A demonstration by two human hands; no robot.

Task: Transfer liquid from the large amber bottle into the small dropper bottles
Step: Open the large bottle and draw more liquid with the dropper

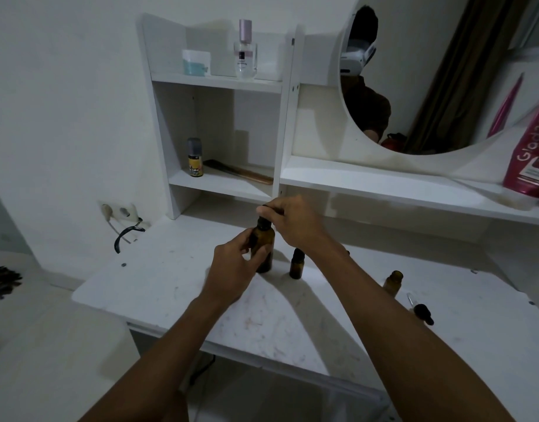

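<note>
The large amber bottle stands upright on the white table, near its back middle. My left hand wraps around the bottle's body. My right hand grips the black cap on its neck from above. Just right of it stands a small amber dropper bottle with a black cap on. Farther right, a second small amber bottle stands uncapped. Its black dropper lies on the table in front of it.
A white shelf unit at the back holds a perfume bottle, a small jar, a yellow-labelled bottle and a comb. A round mirror and a pink tube are at right. A wall socket with a cable is at left.
</note>
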